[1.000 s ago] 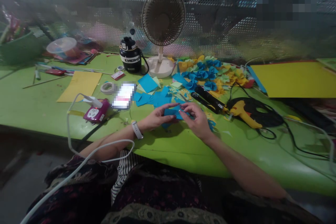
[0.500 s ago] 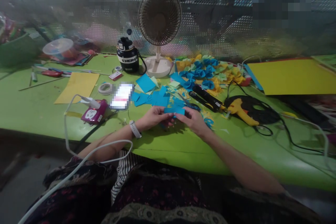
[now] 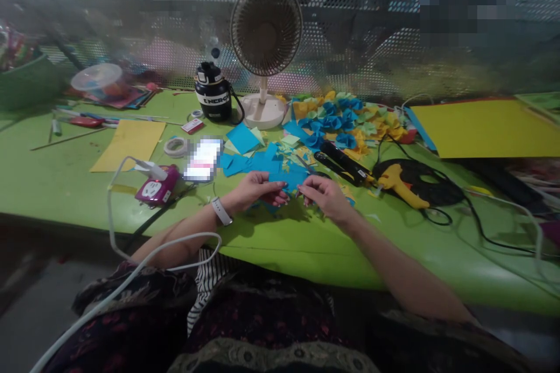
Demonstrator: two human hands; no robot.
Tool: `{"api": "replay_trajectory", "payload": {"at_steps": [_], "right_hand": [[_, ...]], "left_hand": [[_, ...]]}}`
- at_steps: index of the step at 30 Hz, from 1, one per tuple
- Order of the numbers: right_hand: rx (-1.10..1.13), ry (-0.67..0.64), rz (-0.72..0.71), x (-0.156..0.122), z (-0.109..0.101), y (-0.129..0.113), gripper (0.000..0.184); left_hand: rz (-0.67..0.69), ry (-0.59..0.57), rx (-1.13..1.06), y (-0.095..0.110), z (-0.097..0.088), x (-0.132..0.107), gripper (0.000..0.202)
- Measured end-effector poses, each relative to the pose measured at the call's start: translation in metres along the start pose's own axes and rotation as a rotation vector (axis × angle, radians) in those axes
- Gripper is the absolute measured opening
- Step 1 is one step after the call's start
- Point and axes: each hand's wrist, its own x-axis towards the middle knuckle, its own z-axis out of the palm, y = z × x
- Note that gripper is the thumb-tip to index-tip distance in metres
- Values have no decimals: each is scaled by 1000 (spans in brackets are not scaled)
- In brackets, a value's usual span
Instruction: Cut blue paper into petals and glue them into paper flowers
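Over the front of the green table, both hands meet at a small piece of blue paper. My left hand has its thumb pressed against the fingers at the paper's left side. At its right edge, my right hand is closed in a pinch. The paper's outline is hard to part from blue sheets and cut scraps lying just behind. Past them is a pile of blue, yellow and pale green paper flowers. Scissors, partly hidden, lie among the scraps.
A black stapler-like tool and a yellow glue gun lie to the right. On the left are a lit phone, tape and a purple power socket. A fan and black bottle stand behind.
The blue paper, earlier stretched flat as a strip between both hands, now shows less of itself between the fingertips. My right hand has turned inward, its fingers more bent.
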Motion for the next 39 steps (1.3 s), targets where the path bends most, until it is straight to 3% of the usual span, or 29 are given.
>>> {"api": "replay_trajectory", "payload": {"at_steps": [5, 11, 22, 25, 27, 31, 34, 37, 39], "right_hand": [[-39, -37, -18, -1, 5, 1, 41], [-16, -15, -11, 1, 4, 2, 40], [153, 170, -23, 2, -4, 3, 39], [192, 247, -40, 3, -2, 6, 38], [198, 265, -37, 2, 4, 9, 38], [142, 131, -1, -4, 17, 8, 33], [106, 50, -43, -8, 15, 5, 21], [133, 237, -149, -6, 2, 5, 15], [96, 288, -153, -5, -6, 7, 12]], "left_hand": [[-90, -48, 28, 1, 2, -3, 44], [-83, -30, 86, 3, 2, -1, 45], [76, 70, 16, 11, -23, 2, 39], [128, 109, -63, 8, -19, 3, 39], [139, 69, -107, 2, -11, 4, 47], [175, 99, -153, -8, 2, 8, 44], [142, 156, -155, -6, 0, 9, 41], [64, 148, -124, 0, -5, 7, 34], [33, 116, -94, 3, -6, 5, 29]]}}
